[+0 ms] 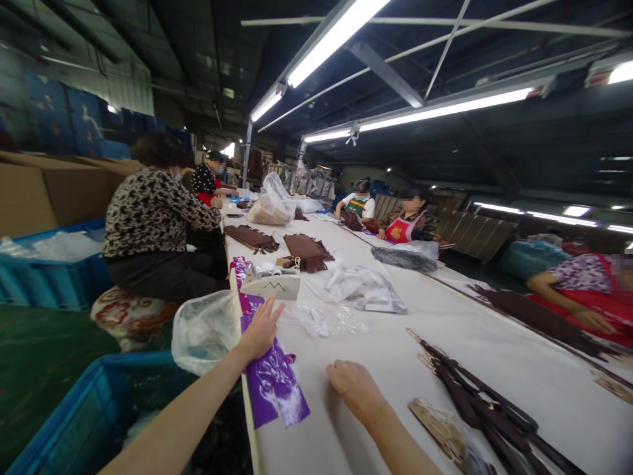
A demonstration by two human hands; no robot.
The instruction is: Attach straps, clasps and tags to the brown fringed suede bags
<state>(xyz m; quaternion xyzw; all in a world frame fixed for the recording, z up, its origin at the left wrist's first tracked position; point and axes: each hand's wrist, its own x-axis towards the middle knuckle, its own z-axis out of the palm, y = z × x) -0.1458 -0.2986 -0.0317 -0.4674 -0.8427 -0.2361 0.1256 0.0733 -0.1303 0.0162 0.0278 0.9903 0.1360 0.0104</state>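
Observation:
My left hand [261,330] is open, its fingers apart, over strips of shiny purple tape [279,389] along the table's left edge. Just beyond its fingertips stands a pale grey holder with a zigzag line on its side, which looks like a tape dispenser [271,282]. To the right, my right hand [357,388] is closed above the white table [386,356], fingers curled under; anything inside them is hidden. Dark brown straps with metal clasps [475,389] lie to the right of this hand. Clear plastic bags [326,320] lie ahead of both hands.
Brown fringed bags [307,252] and a filled plastic bag [271,208] lie farther up the table. A blue crate [109,376] and a clear liner bag [205,330] stand at the left. Several people sit along both sides, one in a patterned top [153,204] nearby.

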